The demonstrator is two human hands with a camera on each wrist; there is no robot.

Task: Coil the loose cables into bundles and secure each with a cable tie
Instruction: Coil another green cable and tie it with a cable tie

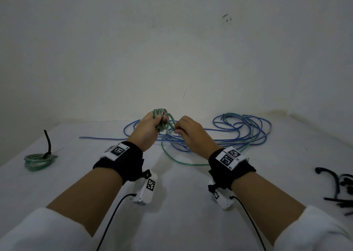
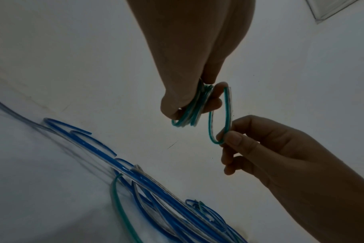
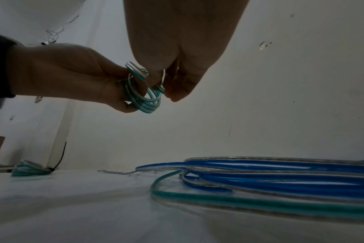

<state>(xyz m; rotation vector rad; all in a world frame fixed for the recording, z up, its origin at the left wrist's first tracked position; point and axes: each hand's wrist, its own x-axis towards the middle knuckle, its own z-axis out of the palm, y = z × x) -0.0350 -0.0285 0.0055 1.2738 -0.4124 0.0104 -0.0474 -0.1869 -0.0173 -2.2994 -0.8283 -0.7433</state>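
My left hand (image 1: 150, 124) holds a small coil of green cable (image 1: 161, 118) above the white table, fingers curled round its loops (image 2: 189, 113). My right hand (image 1: 180, 129) pinches one further loop of the same green cable (image 2: 218, 115) beside the coil. The rest of that cable (image 1: 183, 163) trails down to the table. A tangle of loose blue cable (image 1: 246, 132) lies behind and to the right of the hands. In the right wrist view the coil (image 3: 143, 98) sits between both hands.
A finished green bundle (image 1: 38, 161) with a black cable tie (image 1: 47, 144) upright on it lies at the table's left. Several loose black cable ties (image 1: 338, 191) lie at the right edge. A pale wall stands close behind the table.
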